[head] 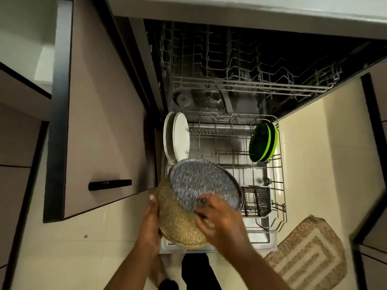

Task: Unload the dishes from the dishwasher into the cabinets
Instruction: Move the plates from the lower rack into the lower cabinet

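Head view. A speckled tan plate (178, 222) and a grey speckled plate (201, 181) are held together, tilted, over the near left corner of the lower rack (280, 185), at about 6 o'clock in the frame. The grey plate lies against the upper face of the tan one.

The left hand (150, 222) is pressed along the tan plate's left rim, fingers fairly straight; whether the thumb is hooked round the edge cannot be told. The right hand (219, 218) is closed over the near rims of both plates, fingers curled on the grey plate's edge.

The lower rack is pulled out over the open dishwasher door (261, 237). Two white plates (178, 139) are stood upright at the rack's 10 o'clock corner, just beyond the held plates. Green plates (263, 143), two by the look of it, are stood upright at its 2 o'clock corner, well apart from the white ones. A cutlery basket (257, 201) is seated at the rack's 4 o'clock side.

The upper rack (251, 80) is seen at 12 o'clock inside the dark tub.

An open cabinet door (100, 122) with a black handle (110, 184) is noted at 9 o'clock. A woven mat (310, 254) is laid on the floor at 4 o'clock.
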A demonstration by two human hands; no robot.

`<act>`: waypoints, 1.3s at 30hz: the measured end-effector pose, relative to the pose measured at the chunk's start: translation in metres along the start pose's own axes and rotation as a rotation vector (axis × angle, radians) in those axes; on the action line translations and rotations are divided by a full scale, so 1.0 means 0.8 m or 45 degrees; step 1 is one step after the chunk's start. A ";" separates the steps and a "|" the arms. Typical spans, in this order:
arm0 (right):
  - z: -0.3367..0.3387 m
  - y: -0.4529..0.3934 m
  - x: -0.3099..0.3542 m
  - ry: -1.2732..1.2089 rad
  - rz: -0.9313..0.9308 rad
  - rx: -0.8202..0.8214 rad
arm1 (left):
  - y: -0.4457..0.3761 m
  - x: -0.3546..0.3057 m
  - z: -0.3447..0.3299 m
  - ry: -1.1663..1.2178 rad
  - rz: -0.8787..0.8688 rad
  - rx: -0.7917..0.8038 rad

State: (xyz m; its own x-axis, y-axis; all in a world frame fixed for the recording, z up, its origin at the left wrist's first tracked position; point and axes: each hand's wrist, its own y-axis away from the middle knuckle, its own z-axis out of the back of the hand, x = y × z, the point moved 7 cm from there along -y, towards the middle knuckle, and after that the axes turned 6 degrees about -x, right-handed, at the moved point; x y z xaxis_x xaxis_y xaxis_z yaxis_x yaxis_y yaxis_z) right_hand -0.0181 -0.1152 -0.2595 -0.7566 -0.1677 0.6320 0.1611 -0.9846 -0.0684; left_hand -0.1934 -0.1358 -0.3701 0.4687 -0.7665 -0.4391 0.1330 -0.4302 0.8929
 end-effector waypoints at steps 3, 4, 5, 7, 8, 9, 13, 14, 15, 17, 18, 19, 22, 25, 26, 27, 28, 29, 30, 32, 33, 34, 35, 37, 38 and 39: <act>-0.033 0.034 0.016 0.058 0.071 0.052 | 0.002 0.004 -0.005 -0.003 0.097 0.017; -0.044 0.040 0.019 0.067 0.086 0.078 | 0.001 0.007 -0.005 0.006 0.134 0.015; -0.053 0.044 0.023 0.080 0.109 0.095 | 0.001 0.008 -0.005 0.018 0.162 0.010; -0.065 0.050 0.032 0.103 0.134 0.094 | 0.002 0.005 -0.006 0.034 0.176 0.002; -0.070 0.052 0.035 0.105 0.132 0.085 | 0.002 0.002 -0.007 0.044 0.171 0.008; -0.074 0.053 0.037 0.109 0.121 0.081 | 0.002 -0.001 -0.008 0.052 0.171 0.019; -0.089 0.055 0.040 0.171 0.067 0.120 | -0.001 -0.004 -0.009 0.034 0.166 0.040; -0.091 0.054 0.041 0.169 0.055 0.125 | -0.003 -0.001 -0.007 0.029 0.177 0.043; -0.092 0.053 0.042 0.159 0.043 0.127 | -0.005 0.000 -0.007 0.042 0.183 0.072; -0.094 0.051 0.042 0.155 0.027 0.138 | -0.004 0.000 -0.010 0.048 0.178 0.186; -0.095 0.050 0.041 0.160 0.021 0.152 | -0.005 0.002 -0.009 0.035 0.169 0.223; -0.096 0.048 0.040 0.167 0.025 0.169 | -0.008 0.005 -0.006 0.010 0.175 0.209; -0.090 0.039 0.043 0.159 0.065 0.209 | -0.015 0.005 0.007 -0.024 0.128 0.117; -0.071 0.007 0.028 0.033 -0.141 0.213 | -0.022 0.007 0.013 0.001 0.129 0.108; -0.065 -0.010 0.015 -0.011 -0.264 0.207 | -0.024 0.008 0.015 0.021 0.134 0.105; -0.062 -0.028 -0.001 -0.027 -0.362 0.192 | -0.026 0.009 0.020 0.055 0.142 0.094; -0.060 -0.047 -0.017 -0.021 -0.436 0.156 | -0.029 0.012 0.025 0.087 0.161 0.093; -0.060 -0.069 -0.034 -0.018 -0.492 0.108 | -0.032 0.014 0.029 0.122 0.184 0.100; -0.061 -0.091 -0.049 -0.025 -0.540 0.051 | -0.035 0.016 0.031 0.143 0.200 0.125; -0.071 -0.137 -0.075 -0.068 -0.626 0.001 | -0.037 0.018 0.035 0.171 0.215 0.141; -0.080 -0.158 -0.086 -0.089 -0.662 0.010 | -0.038 0.021 0.039 0.160 0.225 0.109; -0.092 -0.181 -0.096 -0.103 -0.698 0.023 | -0.041 0.018 0.042 0.138 0.210 0.092; -0.104 -0.200 -0.106 -0.111 -0.744 0.040 | -0.038 0.016 0.043 0.114 0.192 0.088; -0.133 -0.230 -0.122 -0.084 -0.831 0.103 | -0.039 0.015 0.049 0.096 0.181 0.076; -0.145 -0.240 -0.127 -0.064 -0.859 0.136 | -0.039 0.016 0.052 0.102 0.181 0.076; -0.159 -0.245 -0.129 -0.053 -0.876 0.166 | -0.040 0.017 0.055 0.105 0.178 0.083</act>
State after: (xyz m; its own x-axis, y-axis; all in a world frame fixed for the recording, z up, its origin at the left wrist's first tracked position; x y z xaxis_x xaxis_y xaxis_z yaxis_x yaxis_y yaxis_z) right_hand -0.0522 0.0891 -0.4098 -0.6897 0.4961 0.5274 -0.2690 -0.8518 0.4495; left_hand -0.2298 -0.1537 -0.4090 0.5493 -0.7804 -0.2987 0.0058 -0.3539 0.9353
